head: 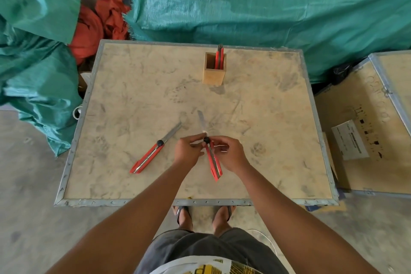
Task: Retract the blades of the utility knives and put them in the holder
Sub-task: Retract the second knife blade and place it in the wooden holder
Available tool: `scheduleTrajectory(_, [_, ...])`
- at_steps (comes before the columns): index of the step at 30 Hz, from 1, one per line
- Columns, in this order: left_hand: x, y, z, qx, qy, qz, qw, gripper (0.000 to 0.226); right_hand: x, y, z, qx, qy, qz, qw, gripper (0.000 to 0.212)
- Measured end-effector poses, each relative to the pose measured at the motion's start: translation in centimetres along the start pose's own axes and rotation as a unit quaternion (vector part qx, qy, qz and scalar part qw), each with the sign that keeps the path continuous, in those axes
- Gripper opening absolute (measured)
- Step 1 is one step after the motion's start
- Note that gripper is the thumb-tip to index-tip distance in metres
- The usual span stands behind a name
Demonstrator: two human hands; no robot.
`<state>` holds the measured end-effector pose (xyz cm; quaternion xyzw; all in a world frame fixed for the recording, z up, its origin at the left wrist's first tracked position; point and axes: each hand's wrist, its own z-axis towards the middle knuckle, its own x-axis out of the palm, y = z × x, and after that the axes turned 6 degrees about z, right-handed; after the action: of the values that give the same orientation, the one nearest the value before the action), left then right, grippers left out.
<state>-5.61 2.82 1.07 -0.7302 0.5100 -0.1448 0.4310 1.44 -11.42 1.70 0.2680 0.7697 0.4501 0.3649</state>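
Scene: wooden crate top point(255, 131) w/ metal edging, used as work surface, seen from above; green tarps point(255, 4) behind at 12 o'clock.
Held knife point(212, 158): red utility knife, centre of crate top, lifted between both hands; blade point(202, 121) fully out, tip toward 12 o'clock, butt end toward 6.
Left hand point(186, 151): closed on held knife from 9 o'clock side, fingertips pinched at black lock knob point(206, 139).
Right hand point(231, 154): wrapped round red handle from 3 o'clock side, fingers curled on it near knob.
Second knife point(150, 155): red, flat on crate top at approx 9 o'clock of hands, well apart from them; blade extended, pointing toward 1–2 o'clock; untouched.
Holder point(214, 68): square wooden box, upright, far side of crate top at 12 o'clock from hands.
Stowed knife point(219, 55): red, standing in holder, leaning on right-hand inner wall, top end poking above rim.
Surrounds: second crate point(364, 127) w/ paper label at 3 o'clock; red cloth point(97, 24) at approx 10 o'clock; sandalled feet point(201, 216) below near edge at 6 o'clock.
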Motion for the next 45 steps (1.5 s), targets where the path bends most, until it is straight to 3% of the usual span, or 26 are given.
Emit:
scheduleTrajectory(3, [-0.9, -4.9, -1.0, 0.048, 0.027, -0.048, 0.997, 0.029, -2.5, 2.5, 1.4, -0.048, 0.014, 0.038, 0.998, 0.044])
scheduleTrajectory(9, [-1.5, -12.6, -3.2, 0.128, -0.005, -0.055, 0.99, 0.029, -6.9, 7.9, 3.1, -0.114, 0.055, 0.091, 0.988, 0.042])
scheduleTrajectory(15, [-1.8, -16.1, -3.5, 0.162, -0.026, -0.075, 0.984, 0.036, -8.5, 11.8, 4.9, -0.129, 0.065, 0.162, 0.976, 0.029])
scheduleTrajectory(20, [-2.9, -17.8, -4.0, 0.2, 0.005, -0.052, 0.978, 0.044, -8.8, 15.2, 5.9, -0.164, 0.035, 0.182, 0.969, 0.036])
scheduleTrajectory(23, [-3.7, -18.5, -4.0, 0.203, 0.051, -0.022, 0.978, 0.048, -8.9, 16.7, 6.6, -0.183, 0.021, 0.179, 0.966, 0.034])
scheduleTrajectory(38, [-5.6, -20.3, -1.0, 0.205, 0.061, -0.054, 0.975, 0.05, -9.2, 20.1, 9.6, -0.203, 0.015, 0.08, 0.976, 0.026])
scheduleTrajectory(45, [-5.7, -20.3, -1.0, 0.196, 0.13, -0.027, 0.971, 0.051, -9.9, 19.3, 10.3, -0.195, -0.026, 0.173, 0.965, 0.022])
